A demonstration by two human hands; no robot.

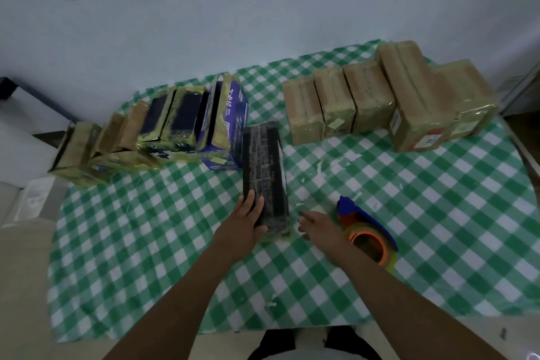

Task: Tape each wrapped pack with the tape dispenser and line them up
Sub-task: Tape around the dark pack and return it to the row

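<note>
Now my left hand point(248, 221) is gripping the dark pack point(264, 172), right hand point(317, 225) hanging loose; a crooked push could tip the blue box point(229, 128) at eleven o'clock.

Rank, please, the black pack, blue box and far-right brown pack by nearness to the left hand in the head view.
1. black pack: centre, in the left hand.
2. blue box: behind, left row.
3. far-right brown pack: back right.
</note>
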